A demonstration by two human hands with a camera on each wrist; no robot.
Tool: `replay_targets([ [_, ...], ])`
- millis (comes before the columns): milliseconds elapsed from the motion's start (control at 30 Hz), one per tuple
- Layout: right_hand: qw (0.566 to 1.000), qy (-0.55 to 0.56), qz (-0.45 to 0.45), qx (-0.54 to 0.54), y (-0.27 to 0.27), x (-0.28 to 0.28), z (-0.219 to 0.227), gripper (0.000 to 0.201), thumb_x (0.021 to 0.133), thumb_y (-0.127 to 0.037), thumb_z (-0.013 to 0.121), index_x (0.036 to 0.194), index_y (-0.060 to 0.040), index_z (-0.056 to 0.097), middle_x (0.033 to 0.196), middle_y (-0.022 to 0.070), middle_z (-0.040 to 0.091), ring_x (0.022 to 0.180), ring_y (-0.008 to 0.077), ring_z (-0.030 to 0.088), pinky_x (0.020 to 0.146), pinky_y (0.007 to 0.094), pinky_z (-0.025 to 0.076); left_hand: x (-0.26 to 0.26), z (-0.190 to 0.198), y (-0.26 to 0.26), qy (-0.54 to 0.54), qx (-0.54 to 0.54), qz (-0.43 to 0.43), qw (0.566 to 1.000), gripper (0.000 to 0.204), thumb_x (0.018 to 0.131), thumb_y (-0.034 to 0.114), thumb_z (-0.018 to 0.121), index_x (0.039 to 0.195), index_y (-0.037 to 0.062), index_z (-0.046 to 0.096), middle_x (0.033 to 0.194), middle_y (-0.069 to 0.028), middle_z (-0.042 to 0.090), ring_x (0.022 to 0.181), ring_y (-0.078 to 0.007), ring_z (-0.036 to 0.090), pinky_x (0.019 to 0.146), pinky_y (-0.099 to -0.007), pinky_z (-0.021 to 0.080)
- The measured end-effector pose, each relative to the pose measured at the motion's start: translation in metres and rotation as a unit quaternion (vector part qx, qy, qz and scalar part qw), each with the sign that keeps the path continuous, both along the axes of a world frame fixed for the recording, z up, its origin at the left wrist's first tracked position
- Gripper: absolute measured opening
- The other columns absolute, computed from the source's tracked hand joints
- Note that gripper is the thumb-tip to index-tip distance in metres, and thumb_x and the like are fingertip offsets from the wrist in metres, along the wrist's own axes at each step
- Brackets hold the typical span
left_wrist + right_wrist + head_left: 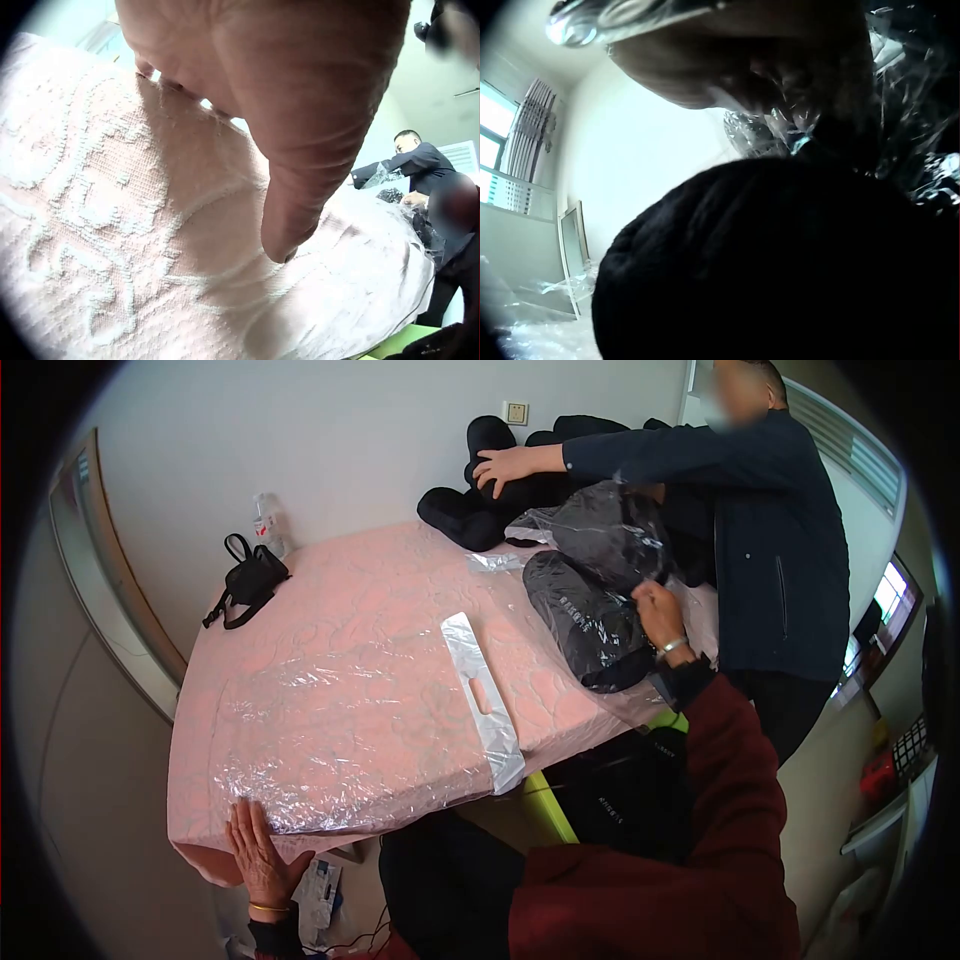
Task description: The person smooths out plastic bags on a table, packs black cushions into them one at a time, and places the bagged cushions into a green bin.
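Observation:
My left hand point(262, 860) lies with its fingers straight at the near left edge of the table, by a flat clear plastic bag point(330, 760) with a white handle strip point(482, 705). In the left wrist view that hand point(285, 82) is over the pink patterned cloth point(82, 195). On the right, my right hand point(660, 618) has curled fingers that pinch the clear plastic wrap around a black cushion point(580, 620) with white lettering. Up close, the right wrist view shows the dark cushion point(727, 262) below the hand, with crinkled plastic point(769, 135) at its fingers.
Across the table corner a person in a dark jacket point(780, 540) reaches over black cushions point(465, 518) piled by the wall. A small black bag point(252, 582) and a clear bottle point(268, 525) stand at the far left. Under the near edge is a green-rimmed container point(550, 810) holding black things.

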State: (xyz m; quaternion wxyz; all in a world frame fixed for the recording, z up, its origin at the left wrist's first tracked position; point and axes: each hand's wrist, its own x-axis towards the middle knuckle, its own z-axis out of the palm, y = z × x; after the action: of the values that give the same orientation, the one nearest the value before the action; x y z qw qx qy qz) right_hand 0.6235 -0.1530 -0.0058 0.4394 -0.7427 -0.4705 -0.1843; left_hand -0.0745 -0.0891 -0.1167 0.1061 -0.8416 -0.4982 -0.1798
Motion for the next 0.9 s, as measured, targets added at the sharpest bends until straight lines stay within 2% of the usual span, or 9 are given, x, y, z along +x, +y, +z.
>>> replay_targets([
  [100, 0.998, -0.05, 0.002, 0.043, -0.042, -0.007, -0.004, 0.019, 0.087, -0.008, 0.05, 0.087, -0.0032, 0.068, 0.069, 0.0065, 0.065, 0.067, 0.0156, 0.063, 0.062, 0.0317, 0.048, 0.0, -0.003, 0.001, -0.003, 0.02, -0.013, 1.0, 0.114, 0.067, 0.052, 0.079, 0.152, -0.0019, 0.025, 0.154, -0.0254, 0.03, 0.146, -0.0419, 0.023, 0.12, -0.0549, 0.015],
  [300, 0.994, 0.094, -0.027, -0.051, -0.094, -0.047, 0.007, 0.017, 0.086, -0.005, 0.051, 0.087, -0.0005, 0.068, 0.07, 0.0079, 0.063, 0.069, 0.015, 0.062, 0.063, 0.0294, 0.047, 0.001, -0.007, 0.002, -0.02, 0.024, -0.021, 0.999, 0.111, 0.07, 0.054, 0.075, 0.152, -0.0024, 0.025, 0.154, -0.0267, 0.03, 0.146, -0.0433, 0.024, 0.12, -0.0561, 0.014],
  [367, 0.998, -0.065, 0.015, -0.007, -0.095, -0.047, -0.002, 0.02, 0.082, -0.001, 0.056, 0.099, 0.0001, 0.066, 0.09, 0.0122, 0.065, 0.082, 0.0209, 0.064, 0.072, 0.0331, 0.049, -0.002, -0.009, 0.002, -0.02, 0.03, -0.019, 0.999, 0.11, 0.071, 0.055, 0.074, 0.152, -0.0025, 0.025, 0.154, -0.0274, 0.03, 0.145, -0.0439, 0.024, 0.119, -0.0568, 0.014],
  [400, 0.998, -0.067, 0.007, -0.001, -0.094, -0.067, 0.011, 0.02, 0.082, -0.001, 0.056, 0.099, 0.0001, 0.066, 0.09, 0.0122, 0.065, 0.082, 0.0209, 0.064, 0.072, 0.0331, 0.049, -0.002, -0.01, 0.004, -0.021, 0.036, -0.027, 0.999, 0.11, 0.071, 0.055, 0.074, 0.152, -0.0025, 0.025, 0.154, -0.0274, 0.03, 0.145, -0.0439, 0.024, 0.119, -0.0568, 0.014],
  [467, 0.965, -0.232, -0.049, 0.113, -0.095, -0.114, 0.037, 0.037, 0.077, 0.002, 0.06, 0.114, -0.0006, 0.061, 0.114, 0.0172, 0.061, 0.1, 0.0304, 0.061, 0.087, 0.0389, 0.048, -0.003, -0.011, 0.004, -0.026, 0.036, -0.029, 0.999, 0.112, 0.068, 0.048, 0.077, 0.153, -0.0012, 0.024, 0.155, -0.026, 0.029, 0.146, -0.043, 0.024, 0.12, -0.0562, 0.013],
  [533, 0.951, -0.278, 0.031, 0.13, -0.096, -0.149, 0.046, 0.049, 0.075, 0.002, 0.062, 0.123, -0.0014, 0.056, 0.127, 0.0202, 0.053, 0.115, 0.0375, 0.053, 0.099, 0.0449, 0.043, -0.004, -0.013, 0.004, -0.029, 0.036, -0.028, 0.999, 0.113, 0.066, 0.044, 0.079, 0.153, -0.0005, 0.023, 0.155, -0.0252, 0.029, 0.146, -0.0426, 0.023, 0.12, -0.0558, 0.012],
  [600, 0.934, -0.293, 0.16, 0.125, -0.093, -0.192, 0.047, 0.046, 0.075, 0.0, 0.062, 0.121, -0.0023, 0.058, 0.128, 0.0207, 0.052, 0.118, 0.037, 0.053, 0.1, 0.046, 0.043, -0.004, -0.016, 0.005, -0.031, 0.045, -0.026, 0.998, 0.113, 0.065, 0.042, 0.079, 0.153, -0.0003, 0.023, 0.155, -0.0252, 0.029, 0.146, -0.0426, 0.023, 0.12, -0.0559, 0.012],
  [733, 0.911, -0.177, 0.372, -0.006, -0.056, -0.256, -0.006, 0.054, 0.074, -0.011, 0.073, 0.124, -0.0032, 0.057, 0.137, 0.0212, 0.046, 0.131, 0.0394, 0.045, 0.107, 0.0497, 0.039, -0.001, -0.016, 0.006, -0.037, 0.04, -0.023, 0.998, 0.113, 0.064, 0.041, 0.08, 0.153, -0.0003, 0.023, 0.154, -0.025, 0.03, 0.146, -0.0425, 0.023, 0.12, -0.0563, 0.012],
  [900, 0.891, -0.172, 0.39, -0.158, -0.01, -0.288, -0.078, 0.073, 0.08, -0.034, 0.075, 0.139, -0.0037, 0.044, 0.147, 0.0232, 0.034, 0.139, 0.0409, 0.033, 0.113, 0.0504, 0.031, -0.002, -0.013, 0.001, -0.029, 0.036, -0.02, 0.999, 0.111, 0.066, 0.045, 0.078, 0.152, -0.0008, 0.025, 0.154, -0.025, 0.031, 0.146, -0.0423, 0.024, 0.12, -0.057, 0.012],
])
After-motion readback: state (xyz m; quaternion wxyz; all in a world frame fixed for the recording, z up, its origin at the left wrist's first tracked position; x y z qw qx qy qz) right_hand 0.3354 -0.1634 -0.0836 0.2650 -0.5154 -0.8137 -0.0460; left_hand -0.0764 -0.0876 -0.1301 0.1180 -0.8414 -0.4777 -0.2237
